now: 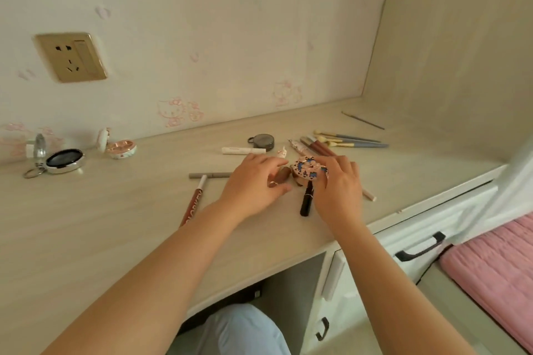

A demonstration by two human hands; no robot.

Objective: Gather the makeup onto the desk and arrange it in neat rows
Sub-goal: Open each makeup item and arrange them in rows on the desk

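Note:
On the pale wooden desk (115, 225) my left hand (253, 181) rests with its fingers around a small brown item (284, 174). My right hand (339, 187) holds a pink case with blue flecks (308, 171). A black tube (306, 202) lies just under that hand. A grey pencil (209, 175) and a red-brown pencil (193, 203) lie left of my left hand. Behind are a white tube (242, 150), a dark round compact (264, 141) and several brushes (343, 141). Far left stand an open silver compact (62, 160) and an open pink compact (119, 147).
A thin stick (363, 120) lies at the back right corner. A wall socket (70, 56) sits on the back wall. White drawers with black handles (421, 248) are under the desk at the right, next to a pink cushion (496, 265).

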